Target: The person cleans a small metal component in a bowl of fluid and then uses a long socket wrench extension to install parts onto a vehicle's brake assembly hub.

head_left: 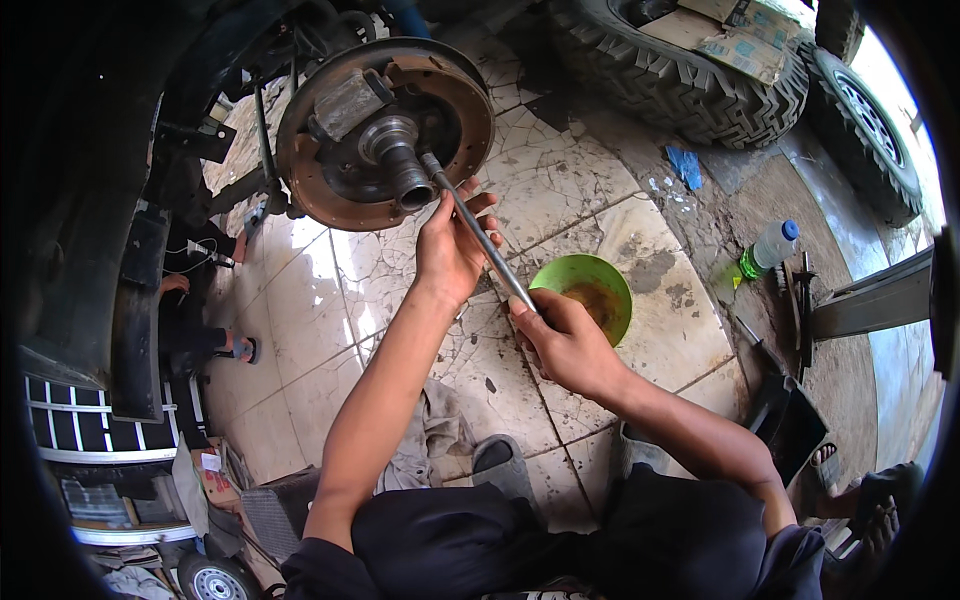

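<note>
A long steel socket bar point(494, 258) slants between my hands, its socket end beside the greasy spindle point(405, 176) of a wheel hub. Around the spindle is a rusty round backing plate point(462, 96) with no wheel on it. My left hand point(450, 245) loosely holds the bar near the socket, thumb along one side and fingers curled on the other. Lower down, my right hand point(568, 340) is closed around the bar's near end. Whether the socket sits on a bolt is hard to make out. Behind my right hand stands a green bowl point(618, 275) with brownish liquid.
Large tyres point(690, 85) lie and lean at the far right. A bottle of green liquid point(768, 250), tools point(765, 345) and a dark container point(785, 425) are along the right. Another person's foot point(245, 347) shows at left; another person's hand point(880, 530) at lower right.
</note>
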Demonstrator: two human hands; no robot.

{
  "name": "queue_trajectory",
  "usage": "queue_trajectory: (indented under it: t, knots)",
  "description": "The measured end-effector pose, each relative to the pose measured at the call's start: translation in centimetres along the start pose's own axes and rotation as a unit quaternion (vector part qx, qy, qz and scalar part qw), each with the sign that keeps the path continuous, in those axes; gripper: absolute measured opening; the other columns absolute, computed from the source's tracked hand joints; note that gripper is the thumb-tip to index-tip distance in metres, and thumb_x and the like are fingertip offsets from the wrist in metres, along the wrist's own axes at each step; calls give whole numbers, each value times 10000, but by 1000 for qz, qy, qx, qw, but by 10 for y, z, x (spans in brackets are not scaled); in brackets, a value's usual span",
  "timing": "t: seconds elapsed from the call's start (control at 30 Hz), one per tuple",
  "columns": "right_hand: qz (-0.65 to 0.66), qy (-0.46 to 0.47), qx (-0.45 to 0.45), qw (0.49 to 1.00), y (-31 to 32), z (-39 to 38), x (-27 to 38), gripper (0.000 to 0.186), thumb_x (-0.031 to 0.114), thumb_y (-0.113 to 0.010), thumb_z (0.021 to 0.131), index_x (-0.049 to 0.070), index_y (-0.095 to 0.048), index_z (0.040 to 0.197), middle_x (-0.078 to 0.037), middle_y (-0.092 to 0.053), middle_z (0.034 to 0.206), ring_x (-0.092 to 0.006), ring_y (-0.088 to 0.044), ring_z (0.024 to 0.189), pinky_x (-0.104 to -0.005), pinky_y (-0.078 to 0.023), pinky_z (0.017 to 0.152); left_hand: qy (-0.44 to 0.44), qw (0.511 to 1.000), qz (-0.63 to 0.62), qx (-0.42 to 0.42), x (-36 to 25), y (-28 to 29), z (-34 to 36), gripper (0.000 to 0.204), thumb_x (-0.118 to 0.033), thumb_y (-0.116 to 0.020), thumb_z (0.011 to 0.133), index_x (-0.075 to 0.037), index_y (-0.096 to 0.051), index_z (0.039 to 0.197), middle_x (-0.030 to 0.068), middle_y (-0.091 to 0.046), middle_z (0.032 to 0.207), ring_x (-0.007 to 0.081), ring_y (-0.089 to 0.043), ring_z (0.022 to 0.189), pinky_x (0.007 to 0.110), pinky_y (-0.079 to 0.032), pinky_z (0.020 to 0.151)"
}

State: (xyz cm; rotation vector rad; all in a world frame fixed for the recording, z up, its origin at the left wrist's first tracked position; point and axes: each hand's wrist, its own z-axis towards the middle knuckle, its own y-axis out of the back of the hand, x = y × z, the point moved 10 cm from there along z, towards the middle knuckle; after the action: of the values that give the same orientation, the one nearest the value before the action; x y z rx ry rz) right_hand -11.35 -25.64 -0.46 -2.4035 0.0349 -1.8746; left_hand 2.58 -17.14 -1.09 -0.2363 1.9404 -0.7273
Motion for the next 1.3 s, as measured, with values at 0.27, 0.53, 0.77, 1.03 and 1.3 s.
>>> queue_trajectory:
  t: [0.27, 0.53, 0.77, 1.03, 1.3]
  knots:
    - [-172, 151, -72, 971, -15, -16, 38, 389, 99, -526, 937, -156, -417, 1210, -342, -599, 807, -488, -606, 742, -558, -448, 640, 9, 984, -157, 82, 3, -7, 6, 393, -336, -344, 1055, -42, -499, 1265, -30, -365, 689, 76, -316, 550, 223, -316, 562]
    - [-387, 128, -75, 910, -27, -15, 46, 408, 105, -454, 954, -174, -374, 1242, -308, -592, 903, -490, -616, 667, -524, -513, 617, 20, 968, -223, 113, 7, -10, 12, 358, -313, -352, 1054, -38, -526, 1203, -32, -325, 667, 75, -272, 516, 216, -277, 507]
    - [-328, 126, -79, 933, -30, 0, 51, 336, 181, -470, 978, -121, -442, 1121, -286, -607, 733, -445, -632, 634, -521, -489, 567, 54, 929, -315, 185, -2, -15, 19, 299, -307, -389, 1032, -58, -486, 899, -20, -327, 643, 73, -291, 483, 224, -291, 443]
    - [-47, -79, -11, 996, -22, 25, -13, 511, 466, -437, 1013, -14, -496, 846, -125, -526, 576, -247, -503, 463, -410, -397, 458, 37, 952, -282, 110, 2, -6, 29, 342, -380, -401, 1024, -109, -463, 825, -62, -267, 572, 63, -182, 410, 206, -183, 351]
    - [238, -181, 78, 951, -35, 21, -25, 492, 507, -407, 1016, 76, -456, 785, 11, -368, 525, -94, -320, 357, -278, -240, 315, 9, 990, -71, -119, 3, 12, 31, 459, -544, -365, 1009, -155, -420, 771, -79, -219, 556, 59, -149, 411, 225, -146, 347]
